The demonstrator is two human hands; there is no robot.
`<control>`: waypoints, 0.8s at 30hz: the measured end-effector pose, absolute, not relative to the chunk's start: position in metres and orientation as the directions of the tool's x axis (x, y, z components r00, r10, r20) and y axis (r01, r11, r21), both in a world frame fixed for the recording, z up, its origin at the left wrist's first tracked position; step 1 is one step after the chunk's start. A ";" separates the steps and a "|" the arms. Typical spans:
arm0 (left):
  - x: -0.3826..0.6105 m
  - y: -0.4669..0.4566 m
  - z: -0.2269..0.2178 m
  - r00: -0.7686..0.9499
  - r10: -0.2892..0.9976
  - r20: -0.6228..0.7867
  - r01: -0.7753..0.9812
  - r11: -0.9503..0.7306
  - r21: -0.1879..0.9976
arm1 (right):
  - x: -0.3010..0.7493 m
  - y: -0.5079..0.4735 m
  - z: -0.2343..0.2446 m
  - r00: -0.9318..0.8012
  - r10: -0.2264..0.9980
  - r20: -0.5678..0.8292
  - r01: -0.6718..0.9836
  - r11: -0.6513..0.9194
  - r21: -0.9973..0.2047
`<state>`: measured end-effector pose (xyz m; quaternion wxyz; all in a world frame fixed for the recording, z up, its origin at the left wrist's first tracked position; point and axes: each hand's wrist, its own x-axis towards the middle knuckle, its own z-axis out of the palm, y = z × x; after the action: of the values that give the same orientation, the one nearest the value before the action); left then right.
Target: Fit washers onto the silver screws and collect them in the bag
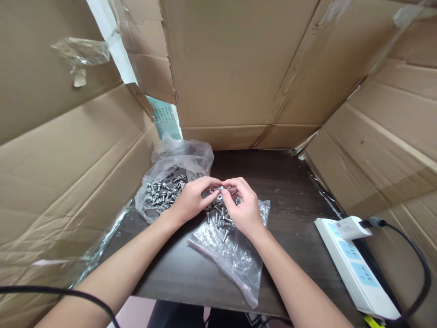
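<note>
My left hand (196,195) and my right hand (243,202) meet over a pile of loose metal bolts (221,218). The right thumb and index finger pinch a small shiny metal piece (221,188), too small to name surely. My left thumb and index finger curve in against it from the other side; whatever they grip is hidden. A washer (220,197) shows just below the fingertips. Under the pile lies a clear zip bag (228,262). Left of my left hand, an opened clear plastic bag (186,152) holds many bolts with washers (164,191).
Cardboard walls (239,64) enclose the dark wooden table (290,228) at the back and both sides. A white power strip (358,269) with a plugged-in adapter (350,228) and black cable (425,264) lies at the right. Another black cable (61,290) crosses the lower left.
</note>
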<state>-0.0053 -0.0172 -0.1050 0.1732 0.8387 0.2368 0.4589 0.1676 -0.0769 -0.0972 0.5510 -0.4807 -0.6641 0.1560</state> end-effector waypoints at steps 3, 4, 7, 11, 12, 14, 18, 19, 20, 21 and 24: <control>-0.006 -0.016 -0.105 0.463 0.497 0.734 0.238 -0.867 0.437 | 0.168 -0.077 -0.097 0.080 0.818 0.569 0.479 0.469 -0.742; -0.006 -0.015 -0.105 0.463 0.481 0.744 0.234 -0.876 0.421 | 0.168 -0.077 -0.096 0.082 0.822 0.564 0.482 0.463 -0.744; -0.006 -0.014 -0.105 0.448 0.442 0.778 0.233 -0.897 0.375 | 0.168 -0.076 -0.096 0.096 0.830 0.550 0.490 0.442 -0.752; -0.006 -0.015 -0.105 0.400 0.415 0.817 0.265 -0.906 0.331 | 0.169 -0.076 -0.096 0.107 0.841 0.530 0.491 0.418 -0.764; -0.005 -0.015 -0.105 0.397 0.412 0.820 0.267 -0.907 0.326 | 0.169 -0.076 -0.096 0.104 0.845 0.525 0.488 0.417 -0.767; -0.005 -0.016 -0.104 0.402 0.402 0.823 0.263 -0.911 0.317 | 0.170 -0.075 -0.095 0.092 0.852 0.516 0.489 0.413 -0.769; -0.004 -0.017 -0.102 0.417 0.385 0.824 0.241 -0.920 0.308 | 0.172 -0.076 -0.094 0.055 0.853 0.519 0.522 0.418 -0.743; -0.004 -0.017 -0.102 0.421 0.379 0.824 0.232 -0.923 0.306 | 0.172 -0.077 -0.094 0.055 0.851 0.523 0.524 0.421 -0.740; -0.004 -0.017 -0.102 0.424 0.371 0.826 0.223 -0.927 0.302 | 0.172 -0.077 -0.094 0.060 0.848 0.526 0.519 0.424 -0.743; -0.004 -0.017 -0.102 0.428 0.362 0.828 0.213 -0.931 0.297 | 0.172 -0.077 -0.094 0.065 0.847 0.527 0.509 0.426 -0.748; -0.003 -0.017 -0.101 0.442 0.343 0.829 0.192 -0.939 0.286 | 0.172 -0.077 -0.094 0.057 0.852 0.520 0.485 0.431 -0.760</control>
<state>-0.0031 -0.0172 -0.1007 0.0747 0.8458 0.1582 0.5040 0.1717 -0.0774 -0.0943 0.5242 -0.5037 -0.6640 0.1750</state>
